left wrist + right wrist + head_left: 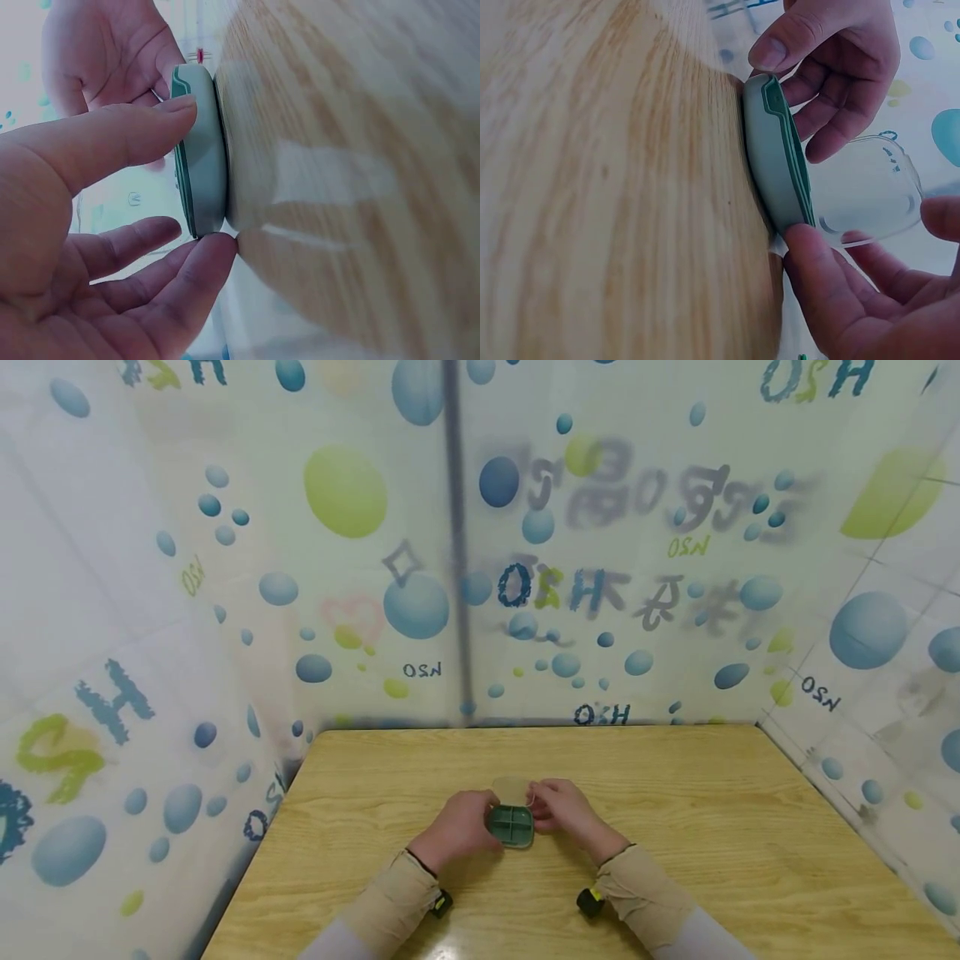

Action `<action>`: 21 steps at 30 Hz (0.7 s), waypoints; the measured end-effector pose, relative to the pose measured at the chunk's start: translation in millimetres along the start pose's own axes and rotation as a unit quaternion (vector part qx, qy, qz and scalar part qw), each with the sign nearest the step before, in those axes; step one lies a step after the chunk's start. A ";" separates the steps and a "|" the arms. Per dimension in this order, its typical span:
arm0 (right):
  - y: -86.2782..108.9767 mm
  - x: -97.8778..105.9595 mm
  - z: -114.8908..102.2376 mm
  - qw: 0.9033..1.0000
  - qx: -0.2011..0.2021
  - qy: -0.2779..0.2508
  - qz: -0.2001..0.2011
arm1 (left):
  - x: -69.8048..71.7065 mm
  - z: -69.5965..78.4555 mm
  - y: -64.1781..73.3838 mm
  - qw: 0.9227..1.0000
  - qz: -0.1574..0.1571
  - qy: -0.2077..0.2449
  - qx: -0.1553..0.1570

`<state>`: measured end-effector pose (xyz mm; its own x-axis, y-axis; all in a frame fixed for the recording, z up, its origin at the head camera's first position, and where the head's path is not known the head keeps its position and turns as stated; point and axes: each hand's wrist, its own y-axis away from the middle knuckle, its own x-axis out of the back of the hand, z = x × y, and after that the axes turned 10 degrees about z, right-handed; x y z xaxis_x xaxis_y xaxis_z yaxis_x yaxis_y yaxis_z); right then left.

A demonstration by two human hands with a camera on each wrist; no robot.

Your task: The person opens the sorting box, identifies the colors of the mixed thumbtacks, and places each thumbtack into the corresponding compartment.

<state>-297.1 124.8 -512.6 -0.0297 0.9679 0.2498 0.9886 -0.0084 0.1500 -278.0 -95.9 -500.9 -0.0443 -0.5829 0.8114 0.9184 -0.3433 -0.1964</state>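
Observation:
A small green pill box [512, 827] with several inner compartments stands on the table, its clear lid [870, 187] swung up on the far side. My left hand [467, 825] grips the box from the left. The left thumb [176, 112] presses along its near wall, while the fingers curl round its end. At the box's right side is my right hand [564, 810]. One right fingertip [804, 234] touches the pale outer wall, and the other fingers hold the lid's edge. The compartments are hidden in both wrist views.
The wooden table [660, 810] reaches to a patterned curtain [540, 635] behind it, with more of the same sheeting at both sides. A dark strap device [591, 903] sits at the right wrist, another [441, 904] at the left.

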 end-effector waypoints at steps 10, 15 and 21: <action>2.6 -1.4 -4.4 0.999 0.006 -0.017 -0.039 | 0.4 -1.1 0.0 1.000 0.010 -0.022 -0.012; 3.1 -2.3 -4.8 0.998 0.012 -0.033 -0.053 | 0.1 -3.7 -0.1 1.000 0.010 -0.022 -0.006; 3.3 -3.2 -3.0 0.997 0.011 -0.050 -0.064 | 0.9 -5.5 -0.8 1.000 0.006 -0.010 0.001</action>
<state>-294.2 120.9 -510.0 -0.1419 0.9810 0.1325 0.9808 0.1213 0.1526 -281.0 -100.2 -503.1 -0.0261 -0.5726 0.8194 0.9195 -0.3353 -0.2051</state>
